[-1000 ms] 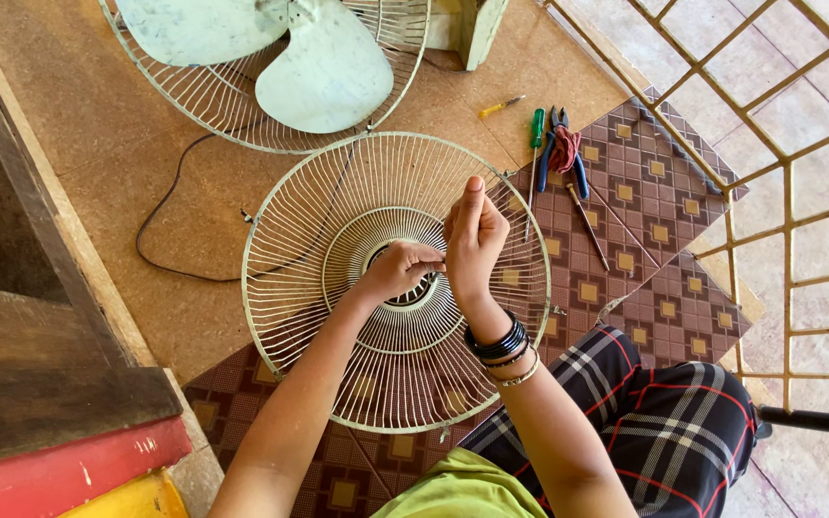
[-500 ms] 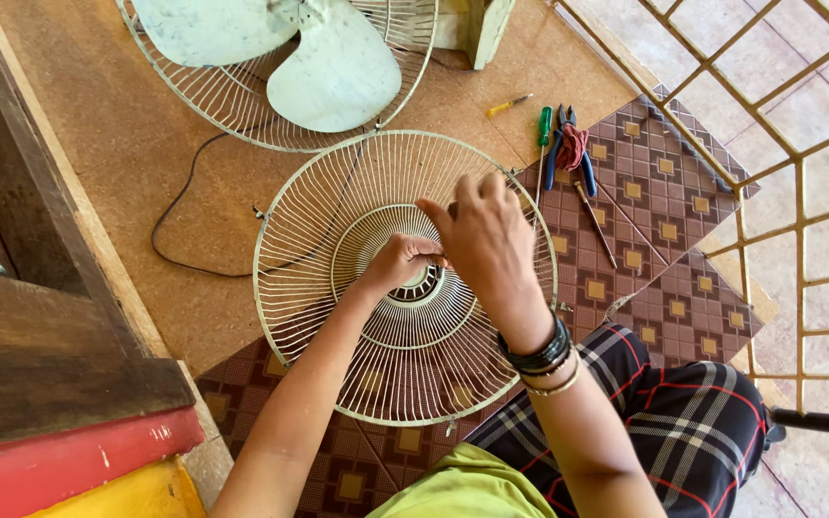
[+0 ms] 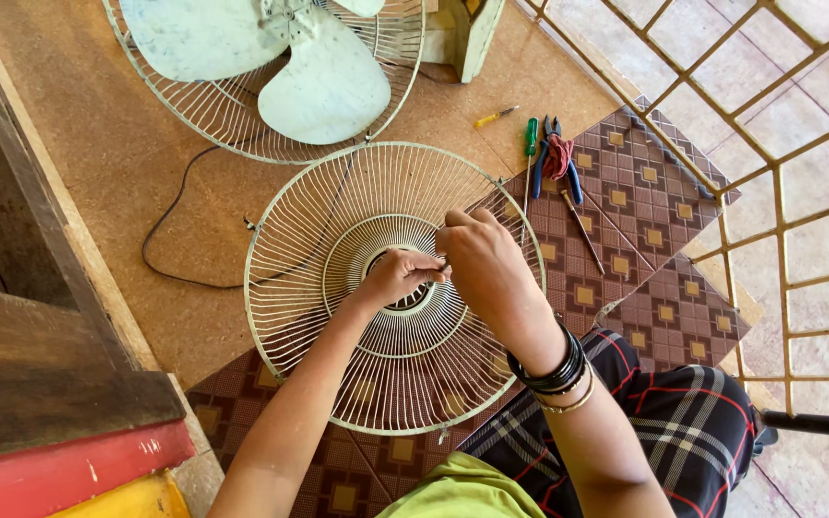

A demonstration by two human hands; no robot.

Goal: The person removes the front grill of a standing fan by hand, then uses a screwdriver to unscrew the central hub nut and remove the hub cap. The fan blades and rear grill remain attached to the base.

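A cream wire fan grille (image 3: pixel 338 206) lies flat on the floor in front of me. My left hand (image 3: pixel 397 276) is curled over its inner centre ring (image 3: pixel 343 251), fingers closed on the wires. My right hand (image 3: pixel 486 261), with dark bangles at the wrist, comes in from the right. Its fingertips are pinched against the left fingertips at that ring. Anything small between the fingers is hidden.
The fan's pale blades (image 3: pixel 323 82) sit in the rear grille (image 3: pixel 213 120) behind, with a black cord (image 3: pixel 170 225) trailing left. A yellow screwdriver (image 3: pixel 494 117), a green screwdriver (image 3: pixel 530 139) and blue pliers (image 3: pixel 558 163) lie on a patterned mat (image 3: pixel 669 307). Wooden step (image 3: pixel 40 345) left, metal gate (image 3: pixel 779 192) right.
My right hand, raised above the grille a second ago, has come down to the centre ring and met the left fingertips. The left hand stayed at the ring.
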